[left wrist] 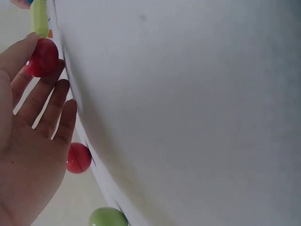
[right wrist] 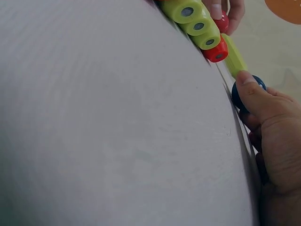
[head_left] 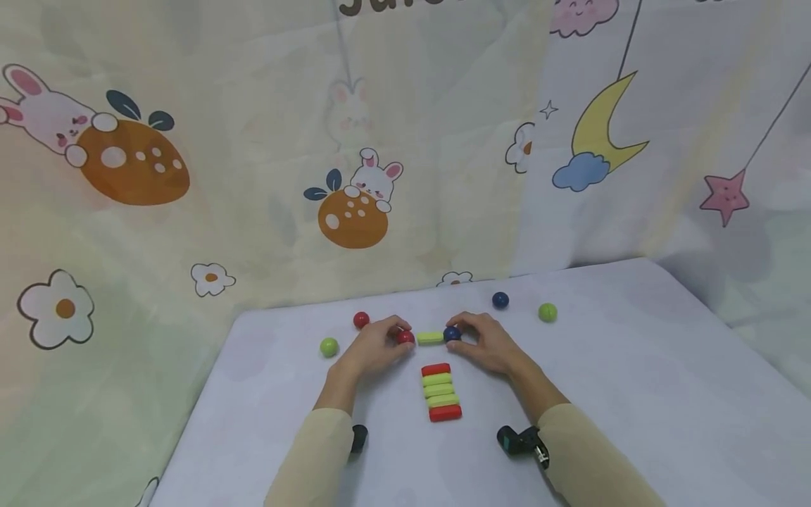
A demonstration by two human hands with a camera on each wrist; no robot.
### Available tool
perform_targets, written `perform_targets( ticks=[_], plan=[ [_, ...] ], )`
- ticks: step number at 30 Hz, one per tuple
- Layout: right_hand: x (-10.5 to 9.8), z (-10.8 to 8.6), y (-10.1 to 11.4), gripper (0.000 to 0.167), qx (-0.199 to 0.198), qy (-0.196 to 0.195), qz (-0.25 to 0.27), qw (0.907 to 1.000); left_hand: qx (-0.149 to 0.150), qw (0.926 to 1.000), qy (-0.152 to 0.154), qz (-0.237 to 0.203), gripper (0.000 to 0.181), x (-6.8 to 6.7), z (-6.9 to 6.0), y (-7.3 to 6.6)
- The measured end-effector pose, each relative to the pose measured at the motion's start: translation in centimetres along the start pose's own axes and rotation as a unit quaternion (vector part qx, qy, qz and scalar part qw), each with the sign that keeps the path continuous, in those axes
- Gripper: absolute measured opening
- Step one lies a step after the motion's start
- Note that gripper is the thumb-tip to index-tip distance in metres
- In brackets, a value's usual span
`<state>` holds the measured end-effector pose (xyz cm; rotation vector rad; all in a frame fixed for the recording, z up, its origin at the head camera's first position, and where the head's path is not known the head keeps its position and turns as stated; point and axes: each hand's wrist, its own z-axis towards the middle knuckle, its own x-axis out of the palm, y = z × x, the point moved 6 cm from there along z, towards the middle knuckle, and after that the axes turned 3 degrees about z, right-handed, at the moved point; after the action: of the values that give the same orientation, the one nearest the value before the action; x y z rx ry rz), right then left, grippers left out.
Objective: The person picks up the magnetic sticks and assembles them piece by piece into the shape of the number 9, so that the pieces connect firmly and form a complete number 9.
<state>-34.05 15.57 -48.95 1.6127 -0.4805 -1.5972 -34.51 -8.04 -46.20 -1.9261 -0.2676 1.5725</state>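
Observation:
My left hand [head_left: 378,345] pinches a red ball [left wrist: 44,57] between thumb and fingers, just left of a yellow-green rod [head_left: 430,338]. At the rod's right end, my right hand [head_left: 486,343] grips a dark blue ball [head_left: 452,334] that appears to touch it. Between the red ball and the rod a narrow gap shows in the head view. Nearer the front, a row of short rods [head_left: 440,389] lies side by side, red at both ends and yellow-green between. Grey round spots mark the ends of these rods [right wrist: 199,26] in the right wrist view.
Left of my left hand lie a second red ball [head_left: 361,320] and a green ball [head_left: 329,346]. Toward the back right are another dark blue ball [head_left: 500,301] and a green ball [head_left: 548,313]. A printed cloth [head_left: 443,211] hangs behind the white table [head_left: 633,394].

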Motion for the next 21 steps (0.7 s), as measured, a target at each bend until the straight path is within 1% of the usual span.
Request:
perform_targets(
  ticks=[5, 8, 10, 21],
  plan=[
    [-0.29, 0.04, -0.10, 0.040, 0.000, 0.000, 0.003, 1.0000, 0.004, 1.0000, 0.002, -0.003, 0.039, 0.15, 0.14, -0.41],
    [-0.35, 0.04, 0.00, 0.040, -0.007, 0.000, 0.008, 0.9999, 0.007, 1.0000, 0.002, -0.001, 0.039, 0.21, 0.15, -0.67],
    [-0.31, 0.04, 0.12, 0.040, -0.013, -0.001, 0.009, 0.9999, 0.006, 1.0000, 0.001, 0.000, 0.039, 0.24, 0.13, -0.72],
    [0.09, 0.05, 0.19, 0.039, -0.013, -0.010, 0.007, 0.9998, 0.003, 1.0000, 0.002, 0.003, 0.040, 0.38, 0.11, -0.60]
  ],
)
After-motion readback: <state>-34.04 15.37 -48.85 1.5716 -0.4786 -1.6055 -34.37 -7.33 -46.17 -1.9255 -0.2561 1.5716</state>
